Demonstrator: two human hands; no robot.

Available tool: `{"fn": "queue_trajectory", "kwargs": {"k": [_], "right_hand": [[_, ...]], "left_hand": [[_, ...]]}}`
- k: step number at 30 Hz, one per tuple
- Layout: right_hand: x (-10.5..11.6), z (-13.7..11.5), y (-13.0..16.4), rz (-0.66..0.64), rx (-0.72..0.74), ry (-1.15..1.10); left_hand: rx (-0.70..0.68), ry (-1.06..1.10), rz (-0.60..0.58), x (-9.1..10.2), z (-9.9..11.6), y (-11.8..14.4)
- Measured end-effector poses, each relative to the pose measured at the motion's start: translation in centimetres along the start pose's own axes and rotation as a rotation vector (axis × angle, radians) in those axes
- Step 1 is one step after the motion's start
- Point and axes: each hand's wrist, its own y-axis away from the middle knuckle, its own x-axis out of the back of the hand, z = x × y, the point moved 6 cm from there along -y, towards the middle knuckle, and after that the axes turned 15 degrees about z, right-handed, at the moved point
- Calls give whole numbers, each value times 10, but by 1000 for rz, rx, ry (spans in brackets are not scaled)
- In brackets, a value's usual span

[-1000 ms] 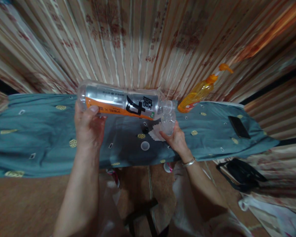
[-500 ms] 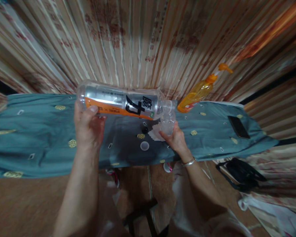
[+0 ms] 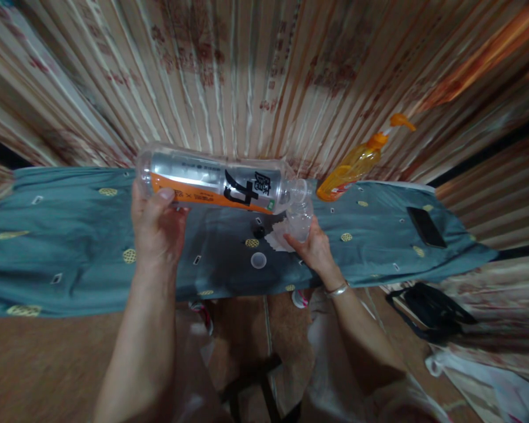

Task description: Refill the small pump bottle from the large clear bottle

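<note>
**Bottle tipped over a cup at the table's near edge**

The left hand [image 3: 156, 226] is wrapped around the base end of a big clear bottle [image 3: 216, 185], holding it almost level above the table, neck pointing right. The right hand [image 3: 315, 249] grips a small clear cup [image 3: 298, 220] from below and behind, fingers curled round it, right under the bottle's mouth. This looks like the pouring step; whether liquid is running I cannot tell. The next move likely calls for keeping the mouth over the cup's rim and tilting slowly.

Just beyond the hands, on the blue-green cloth [image 3: 70, 258], lie a round white lid [image 3: 258, 260], a dark cap [image 3: 258, 232] and a white paper piece [image 3: 278, 239], all near the cup. The cloth's near edge hangs just below the wrists. Farther right stand a yellow pump bottle [image 3: 357, 164] and a black phone [image 3: 427, 227], well apart. The left side of the cloth offers open room; a striped curtain [image 3: 247, 76] closes the back.
</note>
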Motion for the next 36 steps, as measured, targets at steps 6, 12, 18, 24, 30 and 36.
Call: {"fn": "queue_trajectory", "kwargs": {"k": [6,12,18,24,30,36], "right_hand": [[0,1,0,-7,-3,-10],[-1,2,0,1,10,-17],[-2,4,0,8,-1,-16],[-1,3,1,23,9,-11],[0,1,0,19,25,-1],[-1,2,0,13,26,-2]], "left_hand": [[-6,9,5,2,-1,-2],[-17,2,-44,2,0,-4],[-28,-12,-30,3,0,-4],[-33,-25,-41,3,0,-4],[-19,-17,5,1,2,-2],[-20,2,-36,0,1,-2]]}}
